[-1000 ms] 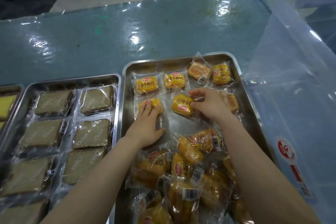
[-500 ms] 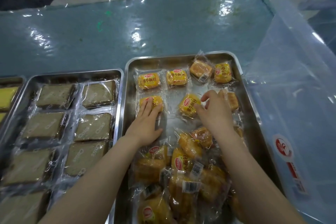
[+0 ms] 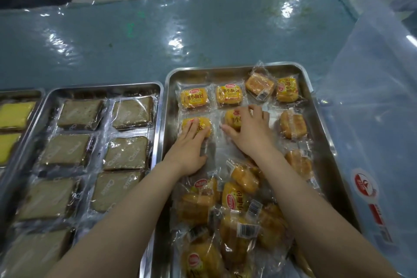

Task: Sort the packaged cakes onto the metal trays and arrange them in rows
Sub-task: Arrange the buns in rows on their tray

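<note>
The right metal tray (image 3: 320, 106) holds small yellow packaged cakes. Along its far end lies a row of them, starting at the left with one (image 3: 195, 97). In the second row, my left hand (image 3: 189, 146) rests flat with straight fingers on a yellow cake (image 3: 204, 127). My right hand (image 3: 250, 130) curls over the neighbouring yellow cake (image 3: 231, 118), thumb on its left side and fingers at its far edge. Another cake (image 3: 293, 123) lies further right. A loose pile of the same cakes (image 3: 228, 221) fills the near half between my forearms.
The middle tray (image 3: 103, 88) carries brown packaged cakes (image 3: 79, 114) in two columns. A tray at the far left holds yellow slabs (image 3: 15, 114). A clear plastic bin (image 3: 372, 119) stands against the right tray. A glossy blue-green sheet (image 3: 180, 29) covers the table beyond.
My right hand has moved from the cake's right side to on top of it, and the cake now sits squarer in the second row. My left hand has stayed on its cake.
</note>
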The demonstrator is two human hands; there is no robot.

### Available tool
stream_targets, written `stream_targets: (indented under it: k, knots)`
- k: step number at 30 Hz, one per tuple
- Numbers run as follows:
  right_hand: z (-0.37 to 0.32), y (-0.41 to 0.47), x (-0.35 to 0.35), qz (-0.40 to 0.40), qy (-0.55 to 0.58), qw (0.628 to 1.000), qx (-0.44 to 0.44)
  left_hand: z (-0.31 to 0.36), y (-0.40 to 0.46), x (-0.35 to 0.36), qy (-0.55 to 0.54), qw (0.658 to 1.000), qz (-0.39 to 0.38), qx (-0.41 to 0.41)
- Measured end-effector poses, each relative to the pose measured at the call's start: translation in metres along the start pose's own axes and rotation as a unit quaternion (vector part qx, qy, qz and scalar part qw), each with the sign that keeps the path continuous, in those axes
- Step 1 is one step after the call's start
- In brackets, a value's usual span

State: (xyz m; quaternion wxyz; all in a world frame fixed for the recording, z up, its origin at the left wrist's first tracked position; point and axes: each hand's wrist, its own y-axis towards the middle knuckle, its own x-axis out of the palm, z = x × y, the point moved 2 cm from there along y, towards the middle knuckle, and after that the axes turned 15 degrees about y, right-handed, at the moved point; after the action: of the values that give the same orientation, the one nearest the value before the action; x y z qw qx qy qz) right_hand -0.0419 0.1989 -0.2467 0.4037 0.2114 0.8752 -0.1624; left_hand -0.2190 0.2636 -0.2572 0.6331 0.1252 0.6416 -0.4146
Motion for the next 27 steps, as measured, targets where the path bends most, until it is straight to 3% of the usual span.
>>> stream_targets:
  k: [4, 10, 18, 22, 27]
  knots:
    - [-0.004, 0.003, 0.005, 0.006, -0.020, 1.000, -0.009, 0.000, 0.000, -0.004, -0.021, 1.000, 0.017, 0.001]
    - [-0.003, -0.012, -0.008, 0.045, -0.013, 0.998, -0.041, 0.003, -0.032, -0.022, -0.165, 0.974, 0.153, -0.042]
    - [0.013, -0.021, -0.042, 0.076, 0.025, 0.996, -0.048, -0.004, -0.062, -0.020, -0.225, 0.959, 0.157, -0.071]
    - [0.006, 0.009, -0.047, 0.086, 0.035, 0.994, -0.053, -0.010, -0.050, -0.020, -0.176, 0.966, 0.169, -0.081]
    - [0.008, 0.064, -0.045, 0.089, 0.042, 0.995, -0.036, -0.022, -0.035, -0.006, 0.070, 0.989, 0.122, -0.052]
